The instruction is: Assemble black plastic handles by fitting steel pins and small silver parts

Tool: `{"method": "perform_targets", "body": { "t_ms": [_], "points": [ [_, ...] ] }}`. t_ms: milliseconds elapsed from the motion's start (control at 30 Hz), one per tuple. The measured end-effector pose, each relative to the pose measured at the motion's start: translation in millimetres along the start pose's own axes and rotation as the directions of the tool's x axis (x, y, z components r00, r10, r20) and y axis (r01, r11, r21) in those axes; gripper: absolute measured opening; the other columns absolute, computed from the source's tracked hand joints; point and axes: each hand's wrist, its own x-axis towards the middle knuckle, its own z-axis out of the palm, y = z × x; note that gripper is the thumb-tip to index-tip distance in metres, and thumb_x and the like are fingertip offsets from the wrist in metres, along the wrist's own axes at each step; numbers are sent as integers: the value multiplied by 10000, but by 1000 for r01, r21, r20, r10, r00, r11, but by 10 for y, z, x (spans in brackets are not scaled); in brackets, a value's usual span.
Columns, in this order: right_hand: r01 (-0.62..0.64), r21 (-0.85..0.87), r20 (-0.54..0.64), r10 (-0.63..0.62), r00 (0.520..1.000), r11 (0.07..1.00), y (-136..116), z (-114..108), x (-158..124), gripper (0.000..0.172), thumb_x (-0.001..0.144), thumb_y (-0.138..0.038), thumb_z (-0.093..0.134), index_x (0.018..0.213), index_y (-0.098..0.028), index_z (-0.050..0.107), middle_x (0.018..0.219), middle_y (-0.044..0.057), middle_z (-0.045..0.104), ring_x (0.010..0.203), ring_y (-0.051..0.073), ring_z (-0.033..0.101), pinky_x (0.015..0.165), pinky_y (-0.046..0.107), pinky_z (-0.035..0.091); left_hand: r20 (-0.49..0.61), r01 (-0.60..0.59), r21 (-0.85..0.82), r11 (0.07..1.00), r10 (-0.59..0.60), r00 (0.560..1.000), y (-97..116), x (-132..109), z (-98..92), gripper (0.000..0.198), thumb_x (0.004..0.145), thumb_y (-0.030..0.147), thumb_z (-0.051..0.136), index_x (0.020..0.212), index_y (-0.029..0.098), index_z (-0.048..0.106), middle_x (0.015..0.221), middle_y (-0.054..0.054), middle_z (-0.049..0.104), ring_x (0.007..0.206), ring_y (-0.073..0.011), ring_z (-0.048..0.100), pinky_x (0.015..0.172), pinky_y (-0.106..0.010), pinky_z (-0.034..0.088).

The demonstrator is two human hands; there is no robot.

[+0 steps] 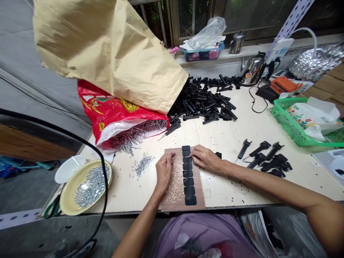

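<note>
A brown board (199, 193) with a pale speckled patch lies at the front edge of the table. Down its length runs a column of several black rounded pads (189, 181). My left hand (163, 170) rests on the board's left side, its fingers closed together; whether anything is in them is hidden. From the right, my right hand (206, 156) reaches over the upper pads in a pinch. A small thin silvery piece (187, 157) shows at its fingertips, over one of the pads. Small shiny metal bits (144, 165) are scattered left of my left hand.
A yellow bowl (66, 195) of metal bits stands at left. Behind it, a red bag (94, 107) spills metal pins. Black plastic handles (204, 102) pile up beneath a beige sack (113, 53); several black tools (268, 157) lie at right, near a green basket (282, 127).
</note>
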Motion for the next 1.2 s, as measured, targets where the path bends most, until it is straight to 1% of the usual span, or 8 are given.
{"method": "perform_targets", "body": {
  "t_ms": [167, 367, 467, 533, 633, 800, 967, 1200],
  "points": [
    [-45, 13, 8, 45, 999, 999, 48, -65, -70, 160, 900, -147, 433, 942, -156, 587, 884, 68, 580, 837, 169, 521, 733, 324, 474, -21, -3, -24, 1000, 2, 1000, 13, -17, 7, 382, 899, 418, 421, 853, 167, 705, 783, -43, 665, 812, -190, 625, 757, -281, 445],
    [-102, -235, 266, 165, 950, 967, 320, -975, -432, 202, 884, -241, 497, 741, -206, 636, 758, 33, 617, 675, 154, 537, 557, 270, 386, -12, 8, -23, 1000, -8, 1000, 31, -23, -17, 372, 900, 414, 429, 911, 177, 715, 777, -33, 660, 733, -175, 594, 683, -265, 417],
    [-30, -343, 186, 99, 977, 939, 320, -1186, -264, 201, 885, -352, 533, 787, -233, 661, 795, 30, 644, 756, 186, 545, 640, 311, 376, -23, -3, -23, 1000, 3, 1000, 41, -30, -7, 370, 899, 411, 436, 841, 171, 712, 737, -28, 643, 705, -172, 575, 663, -265, 401],
    [4, -324, 86, 25, 996, 946, 261, -999, 56, 223, 913, -364, 496, 880, -220, 663, 861, 40, 655, 810, 185, 539, 687, 313, 373, -29, -17, -22, 1000, 16, 999, 47, -44, -7, 347, 897, 399, 451, 837, 171, 706, 746, -28, 641, 707, -169, 568, 654, -263, 398],
    [128, -316, 30, -125, 992, 940, 194, -387, 686, 240, 933, -318, 464, 876, -190, 658, 880, 58, 649, 837, 183, 507, 693, 298, 347, -64, -45, -29, 999, 43, 997, 29, -55, -82, 292, 897, 361, 470, 912, 181, 700, 811, -34, 649, 755, -165, 579, 684, -260, 416],
    [215, -421, 64, -207, 976, 881, 269, 404, 1424, 161, 910, -259, 501, 913, -179, 641, 901, 67, 628, 869, 205, 453, 699, 316, 279, -262, -46, 126, 991, 78, 962, -171, -27, -560, 252, 895, 302, 484, 989, 178, 681, 926, -67, 652, 850, -179, 598, 739, -284, 443],
    [302, -435, 112, -282, 953, 848, 398, 537, 1542, 211, 936, -255, 444, 864, -174, 625, 877, 75, 596, 843, 201, 430, 734, 325, 259, -273, -40, 473, 880, 190, 943, -425, -78, -1023, 241, 900, 280, 480, 1008, 189, 675, 900, -75, 633, 863, -211, 553, 765, -336, 437],
    [271, -422, 87, -259, 962, 865, 393, 541, 1472, 242, 936, -191, 397, 867, -141, 623, 852, 85, 589, 812, 198, 457, 735, 308, 328, 13, -209, 715, 667, 287, 958, -461, 53, -858, 202, 891, 264, 506, 980, 241, 686, 849, -62, 589, 861, -213, 455, 695, -307, 405]
  ]
}}
